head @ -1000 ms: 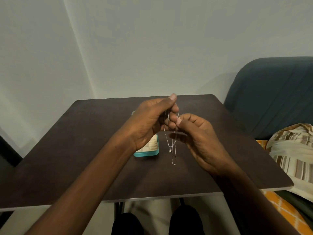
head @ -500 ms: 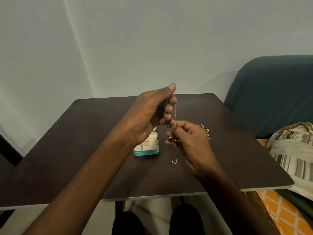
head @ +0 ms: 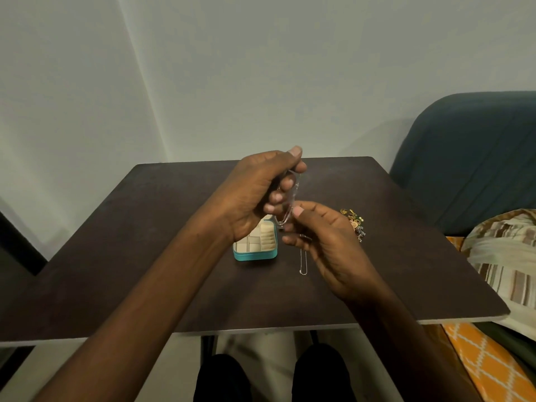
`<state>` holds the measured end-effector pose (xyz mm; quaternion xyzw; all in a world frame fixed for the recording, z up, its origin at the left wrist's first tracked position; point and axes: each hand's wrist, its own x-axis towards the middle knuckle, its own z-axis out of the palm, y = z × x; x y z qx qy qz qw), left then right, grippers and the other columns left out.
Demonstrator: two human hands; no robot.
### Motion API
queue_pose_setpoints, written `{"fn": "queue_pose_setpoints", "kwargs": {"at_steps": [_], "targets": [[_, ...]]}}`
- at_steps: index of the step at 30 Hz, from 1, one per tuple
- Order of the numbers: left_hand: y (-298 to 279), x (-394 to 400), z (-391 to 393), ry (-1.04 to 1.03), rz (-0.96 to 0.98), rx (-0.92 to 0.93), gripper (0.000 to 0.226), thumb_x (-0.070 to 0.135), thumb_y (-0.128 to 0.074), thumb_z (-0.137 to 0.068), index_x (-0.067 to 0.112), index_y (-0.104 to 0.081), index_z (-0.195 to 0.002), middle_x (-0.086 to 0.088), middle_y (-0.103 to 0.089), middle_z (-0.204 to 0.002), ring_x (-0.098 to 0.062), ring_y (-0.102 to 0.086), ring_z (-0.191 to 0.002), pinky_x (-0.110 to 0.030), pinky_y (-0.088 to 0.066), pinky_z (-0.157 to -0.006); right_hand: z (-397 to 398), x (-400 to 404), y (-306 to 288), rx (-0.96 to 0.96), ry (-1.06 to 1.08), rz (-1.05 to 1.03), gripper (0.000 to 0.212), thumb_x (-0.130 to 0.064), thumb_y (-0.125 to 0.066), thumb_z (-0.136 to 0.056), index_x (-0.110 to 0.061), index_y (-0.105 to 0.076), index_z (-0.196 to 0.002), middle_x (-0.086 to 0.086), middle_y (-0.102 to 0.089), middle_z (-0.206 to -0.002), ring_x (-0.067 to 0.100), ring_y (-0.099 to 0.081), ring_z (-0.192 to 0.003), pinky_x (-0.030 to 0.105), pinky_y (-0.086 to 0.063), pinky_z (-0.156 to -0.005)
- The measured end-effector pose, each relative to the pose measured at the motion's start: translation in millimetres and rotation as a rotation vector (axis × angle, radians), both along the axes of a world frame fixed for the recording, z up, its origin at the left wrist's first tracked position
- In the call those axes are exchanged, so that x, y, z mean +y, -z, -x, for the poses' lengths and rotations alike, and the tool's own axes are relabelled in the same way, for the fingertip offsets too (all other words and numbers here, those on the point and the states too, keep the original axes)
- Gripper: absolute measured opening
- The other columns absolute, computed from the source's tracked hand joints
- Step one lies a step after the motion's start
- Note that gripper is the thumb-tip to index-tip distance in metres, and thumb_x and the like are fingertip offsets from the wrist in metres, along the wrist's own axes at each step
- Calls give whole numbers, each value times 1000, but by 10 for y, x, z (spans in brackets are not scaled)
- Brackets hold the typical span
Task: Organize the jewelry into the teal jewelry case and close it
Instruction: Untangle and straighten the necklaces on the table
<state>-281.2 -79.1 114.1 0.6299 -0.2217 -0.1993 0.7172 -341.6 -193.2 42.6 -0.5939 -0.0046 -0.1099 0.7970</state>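
Observation:
Both my hands are raised over the middle of the dark table (head: pixel 121 256), holding a thin silver necklace chain (head: pixel 302 264). My left hand (head: pixel 258 192) pinches the chain's upper part between thumb and fingers. My right hand (head: pixel 327 242) pinches it lower down, and a loop hangs below toward the table. The teal jewelry case (head: pixel 254 250) lies open under my left hand, showing cream compartments; its far part is hidden by that hand. A small heap of gold jewelry (head: pixel 353 221) lies on the table just behind my right hand.
A dark blue sofa back (head: pixel 470 158) stands at the right, with a striped cloth (head: pixel 501 256) and an orange patterned cushion (head: pixel 487 364) beside the table's right edge. A pale wall rises behind the table. My knees show below the front edge.
My right hand slid a little down the chain and my left hand lifted slightly. The gold jewelry heap has come into sight behind my right hand.

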Motion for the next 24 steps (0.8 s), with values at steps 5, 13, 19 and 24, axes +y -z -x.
{"fn": "queue_pose_setpoints", "kwargs": {"at_steps": [5, 13, 19, 24], "targets": [[24, 18, 3, 35, 2, 4, 24, 30, -54, -92, 11, -59, -79, 4, -45, -50, -3, -32, -37, -14, -26, -33, -95, -107, -155, -28, -40, 165, 17, -18, -56, -90, -11, -66, -103, 13, -70, -100, 30, -64, -96, 31, -48, -75], [96, 52, 16, 1, 14, -42, 26, 30, -53, -92, 15, -60, -73, 4, -45, -52, -7, -40, -44, -17, -35, -41, -112, -292, -457, -150, 64, 459, 9, -17, -62, -86, -16, -71, -89, 2, -71, -79, 13, -63, -76, 32, -51, -74], [279, -48, 63, -69, 345, -5, 13, 20, -62, -74, 10, -60, -81, 3, -56, -58, -12, -57, -60, -24, -54, -66, -128, -433, -750, -178, 71, 485, 7, -13, -61, -87, -11, -68, -89, 0, -70, -76, 12, -63, -76, 34, -52, -77], [455, -176, 126, -102, 343, 30, 36, 22, -67, -68, 18, -62, -103, 0, -66, -92, -14, -63, -86, -29, -53, -81, -134, -499, -899, -157, 39, 594, 8, -17, -63, -86, -12, -69, -88, 0, -71, -77, 13, -63, -77, 31, -51, -75]]}}
